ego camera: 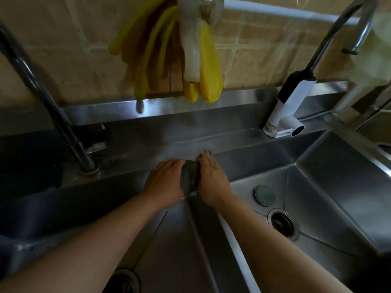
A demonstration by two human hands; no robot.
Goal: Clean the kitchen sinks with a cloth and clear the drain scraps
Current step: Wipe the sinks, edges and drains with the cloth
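Head view: both hands meet on the divider ridge between the two sinks, near its back end where it joins the rear ledge. Left hand (167, 180) and right hand (211, 178) have a dark grey cloth (189, 176) bunched between them; fingers of both curl onto it, so each is gripping it rather than lying flat. A bit of cloth also pokes out past the right fingertips, toward the ledge.

Handling, as a judgement: cloth looks soft, light, probably wet — no stiffness, it conforms to the ridge. It will slump and trail if held by a corner; better to keep it wadded in the palm, fingers wrapped over the top, and press down so it drags on the steel instead of sliding. Wet stainless is slick, so grip comes from pressure, not friction alone. Nothing fragile here.

Right sink (330, 187) shows an open drain (282, 224) near its front-left corner, with a round stopper (265, 195) lying just behind it. Left sink (63, 208) is dark; its drain (124, 280) sits at the frame's bottom edge. Scraps in either drain: cannot tell.

Yellow rubber gloves (203, 66) hang on the tiled wall above the ledge. A faucet (296, 102) with a white body stands on the ledge at the back of the right sink.
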